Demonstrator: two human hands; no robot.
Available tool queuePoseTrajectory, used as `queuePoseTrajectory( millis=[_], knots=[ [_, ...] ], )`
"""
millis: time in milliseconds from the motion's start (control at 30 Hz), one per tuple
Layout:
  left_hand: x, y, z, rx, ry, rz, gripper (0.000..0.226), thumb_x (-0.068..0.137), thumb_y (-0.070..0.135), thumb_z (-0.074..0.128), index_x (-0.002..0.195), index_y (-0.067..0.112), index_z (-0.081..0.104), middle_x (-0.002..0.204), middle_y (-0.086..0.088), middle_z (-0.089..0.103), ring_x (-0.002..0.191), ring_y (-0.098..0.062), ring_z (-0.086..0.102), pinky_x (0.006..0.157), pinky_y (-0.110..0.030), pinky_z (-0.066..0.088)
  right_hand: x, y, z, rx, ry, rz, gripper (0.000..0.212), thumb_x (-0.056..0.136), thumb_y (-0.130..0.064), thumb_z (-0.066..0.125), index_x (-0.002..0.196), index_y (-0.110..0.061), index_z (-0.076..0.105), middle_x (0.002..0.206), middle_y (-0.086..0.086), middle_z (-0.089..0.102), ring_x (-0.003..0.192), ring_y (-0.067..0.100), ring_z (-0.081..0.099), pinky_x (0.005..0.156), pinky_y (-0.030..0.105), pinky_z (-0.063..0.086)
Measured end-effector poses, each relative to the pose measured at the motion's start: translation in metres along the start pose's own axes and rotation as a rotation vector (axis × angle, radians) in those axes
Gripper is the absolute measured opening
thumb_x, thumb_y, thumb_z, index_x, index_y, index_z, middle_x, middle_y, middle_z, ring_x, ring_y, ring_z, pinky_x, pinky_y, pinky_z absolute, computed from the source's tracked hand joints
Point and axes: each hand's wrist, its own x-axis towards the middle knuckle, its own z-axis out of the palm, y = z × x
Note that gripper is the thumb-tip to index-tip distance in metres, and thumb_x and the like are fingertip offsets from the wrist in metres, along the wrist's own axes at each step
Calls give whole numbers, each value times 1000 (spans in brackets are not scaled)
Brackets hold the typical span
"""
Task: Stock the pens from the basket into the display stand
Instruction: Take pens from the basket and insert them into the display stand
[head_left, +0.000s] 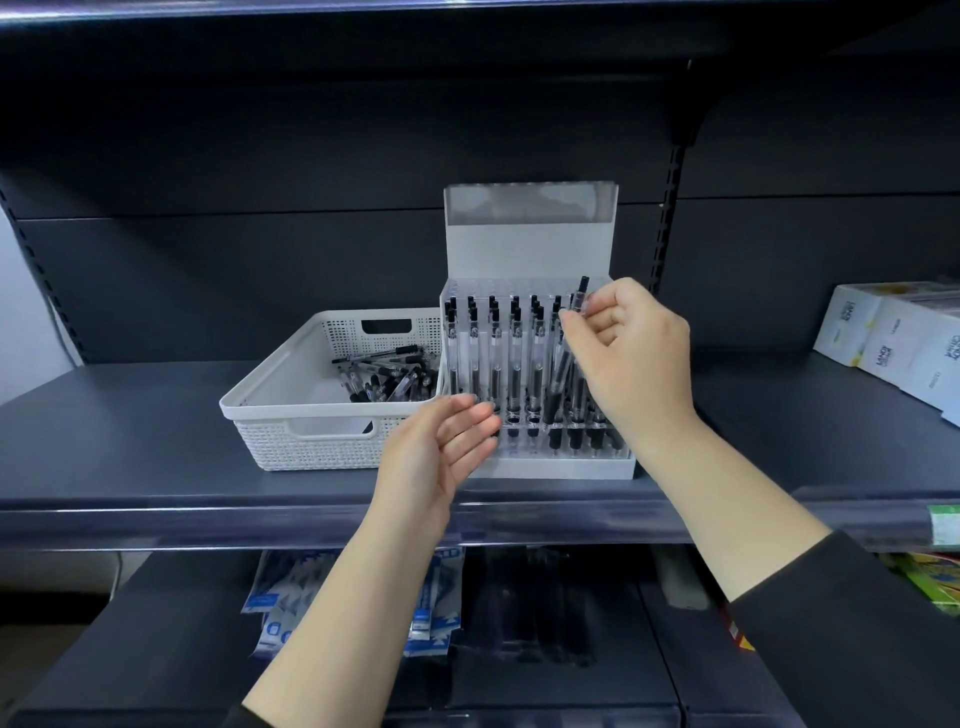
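You are facing a dark grey shelf (130, 415) with a back panel (311, 156) of the same colour and slotted uprights (670, 208) along it, and another shelf board (363, 8) runs overhead. At the far right of your shelf sit white boxes (893, 343) with small print, and a green label (945, 525) shows on the front rail beneath them. On the level below you can see blue-and-white packets (280, 597) at the left, dark packaged items (545, 608) in the middle and brightly coloured goods (930, 582) at the right edge.
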Motion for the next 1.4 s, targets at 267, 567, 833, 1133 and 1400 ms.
queuePoseTrajectory(
  millis=[267, 567, 833, 1133, 1400],
  knots=[
    [0, 1, 0, 4, -3, 3, 15, 94, 12, 51, 93, 3, 63, 80, -10, 75, 73, -19, 73, 58, -24, 58, 2, -3, 2, 48, 61, -36, 12, 87, -20, 65, 82, -16, 54, 65, -10, 56, 60, 10, 59, 62, 33, 55],
    [1, -1, 0, 10, 3, -9, 16, 95, 12, 50, 93, 3, 63, 79, -9, 74, 70, -18, 73, 61, -25, 59, -7, 0, 9, -205, -139, -48, 13, 86, -21, 66, 84, -8, 64, 59, -10, 55, 69, 17, 63, 73, 36, 54],
    [0, 0, -3, 5, 9, -5, 17, 96, 11, 48, 90, 3, 62, 75, -9, 74, 68, -18, 73, 58, -25, 59, 3, -14, 11, -519, -300, -84, 26, 92, -27, 52, 76, -7, 60, 69, 5, 62, 68, 23, 58, 61, 31, 49],
    [0, 4, -4, 7, -6, 6, 16, 95, 12, 49, 91, 4, 62, 77, -9, 74, 70, -19, 73, 57, -25, 58, 13, -20, 13, -675, -423, -49, 44, 91, -20, 52, 52, -12, 32, 49, 1, 34, 45, 17, 33, 44, 23, 26],
    [0, 12, -5, 28, -3, 50, 17, 95, 11, 49, 91, 3, 63, 76, -10, 73, 71, -20, 73, 63, -28, 60, 14, -18, 14, -712, -447, -56, 46, 89, -22, 57, 50, -13, 36, 47, 1, 37, 45, 19, 37, 44, 21, 30]
  ],
)
